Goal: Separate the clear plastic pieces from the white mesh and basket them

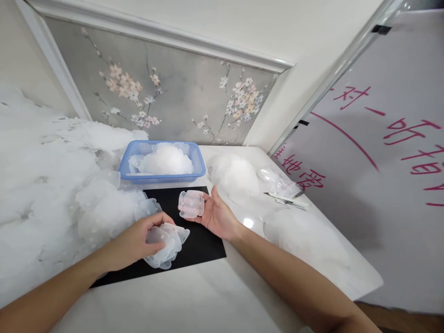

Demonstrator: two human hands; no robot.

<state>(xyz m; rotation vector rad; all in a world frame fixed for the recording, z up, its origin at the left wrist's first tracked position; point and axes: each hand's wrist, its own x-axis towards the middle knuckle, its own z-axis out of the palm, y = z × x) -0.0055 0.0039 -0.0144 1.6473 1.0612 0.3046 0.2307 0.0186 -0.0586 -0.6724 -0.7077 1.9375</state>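
Note:
My left hand is closed around a fanned-out bunch of thin translucent plastic pieces, thumb on the near side, low over a black mat. To its right, my right hand is turned palm up and holds a translucent plastic piece with rounded corners and notched edges on its fingers. Whether more than one piece lies there, I cannot tell. Part of the fingers shows through the plastic. Beside my left hand, more loose pieces overlap the mat's left edge.
A blue basket with whitish pieces stands behind the mat. A large white heap covers the table's left side. On the right are a smaller white pile, a clear plastic bag and a slim tool. A whiteboard borders the right.

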